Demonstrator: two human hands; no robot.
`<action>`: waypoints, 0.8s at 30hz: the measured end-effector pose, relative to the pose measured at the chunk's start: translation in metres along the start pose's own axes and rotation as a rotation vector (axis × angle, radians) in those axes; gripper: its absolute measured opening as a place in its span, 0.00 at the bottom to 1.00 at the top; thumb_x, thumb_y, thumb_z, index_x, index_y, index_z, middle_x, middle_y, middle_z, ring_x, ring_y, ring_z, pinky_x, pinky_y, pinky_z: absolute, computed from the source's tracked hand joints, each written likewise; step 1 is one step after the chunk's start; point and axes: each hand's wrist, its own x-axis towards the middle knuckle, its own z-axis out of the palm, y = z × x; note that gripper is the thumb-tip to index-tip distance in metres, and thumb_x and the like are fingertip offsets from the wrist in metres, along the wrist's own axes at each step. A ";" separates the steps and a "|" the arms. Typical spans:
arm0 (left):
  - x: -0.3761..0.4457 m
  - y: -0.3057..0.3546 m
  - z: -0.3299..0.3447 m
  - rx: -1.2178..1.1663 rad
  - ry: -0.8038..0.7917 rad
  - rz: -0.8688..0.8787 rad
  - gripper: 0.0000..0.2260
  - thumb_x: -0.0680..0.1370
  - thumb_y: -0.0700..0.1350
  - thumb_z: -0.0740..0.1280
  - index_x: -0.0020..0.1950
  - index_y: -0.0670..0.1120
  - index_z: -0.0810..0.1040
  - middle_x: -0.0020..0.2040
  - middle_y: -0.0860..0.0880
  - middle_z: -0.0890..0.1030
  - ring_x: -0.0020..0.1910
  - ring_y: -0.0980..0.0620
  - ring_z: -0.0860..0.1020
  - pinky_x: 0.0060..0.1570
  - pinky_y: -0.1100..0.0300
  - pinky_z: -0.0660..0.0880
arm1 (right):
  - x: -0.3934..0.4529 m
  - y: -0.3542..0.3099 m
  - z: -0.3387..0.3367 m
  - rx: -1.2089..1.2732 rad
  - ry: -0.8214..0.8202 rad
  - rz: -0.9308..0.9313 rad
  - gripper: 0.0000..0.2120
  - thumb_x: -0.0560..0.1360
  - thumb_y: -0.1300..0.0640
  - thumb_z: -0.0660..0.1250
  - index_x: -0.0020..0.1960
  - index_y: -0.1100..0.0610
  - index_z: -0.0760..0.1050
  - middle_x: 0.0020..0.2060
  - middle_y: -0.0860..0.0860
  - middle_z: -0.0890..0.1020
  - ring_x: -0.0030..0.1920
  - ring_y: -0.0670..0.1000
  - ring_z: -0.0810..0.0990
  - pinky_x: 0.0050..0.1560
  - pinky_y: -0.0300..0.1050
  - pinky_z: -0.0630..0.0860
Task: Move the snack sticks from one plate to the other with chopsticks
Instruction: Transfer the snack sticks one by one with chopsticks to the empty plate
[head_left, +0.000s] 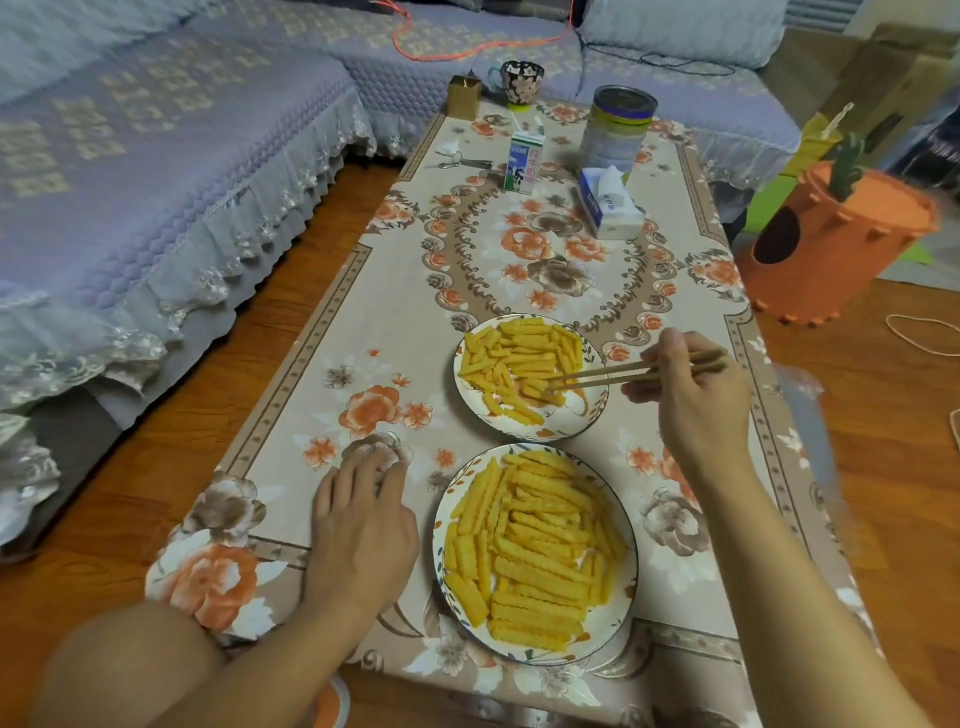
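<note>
Head view: right hand (691, 395) grips chopsticks (634, 371) over far plate (592, 415); left hand (363, 535) rests flat

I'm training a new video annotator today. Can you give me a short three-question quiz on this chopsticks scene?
1. True or false: the chopsticks are held in the left hand.
2. Over which plate are the chopstick tips: (a) the far plate, (b) the near plate, (c) neither?
3. What does the left hand rest on?

Key:
1. False. The right hand holds them.
2. (a). The tips sit among the snack sticks on the far plate.
3. The tablecloth, fingers relaxed, left of the near plate.
</note>
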 end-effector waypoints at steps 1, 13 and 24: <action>0.000 0.000 0.000 -0.001 0.001 -0.002 0.26 0.77 0.49 0.50 0.71 0.46 0.75 0.71 0.43 0.74 0.72 0.41 0.69 0.71 0.42 0.67 | -0.001 -0.003 -0.004 0.001 0.011 -0.009 0.17 0.86 0.53 0.60 0.43 0.59 0.80 0.35 0.60 0.83 0.33 0.59 0.85 0.32 0.43 0.81; 0.000 0.000 0.001 -0.008 0.034 0.010 0.25 0.77 0.48 0.51 0.71 0.45 0.74 0.70 0.43 0.74 0.72 0.41 0.68 0.70 0.42 0.67 | -0.032 -0.026 -0.046 0.175 0.071 0.106 0.21 0.86 0.51 0.58 0.42 0.62 0.78 0.30 0.59 0.82 0.27 0.57 0.83 0.33 0.50 0.84; -0.003 0.002 0.001 -0.016 0.041 0.006 0.22 0.78 0.44 0.62 0.72 0.45 0.73 0.72 0.43 0.73 0.73 0.42 0.67 0.71 0.42 0.67 | -0.083 -0.019 -0.080 0.253 -0.011 0.201 0.19 0.85 0.54 0.60 0.41 0.65 0.77 0.29 0.59 0.83 0.25 0.55 0.81 0.27 0.45 0.81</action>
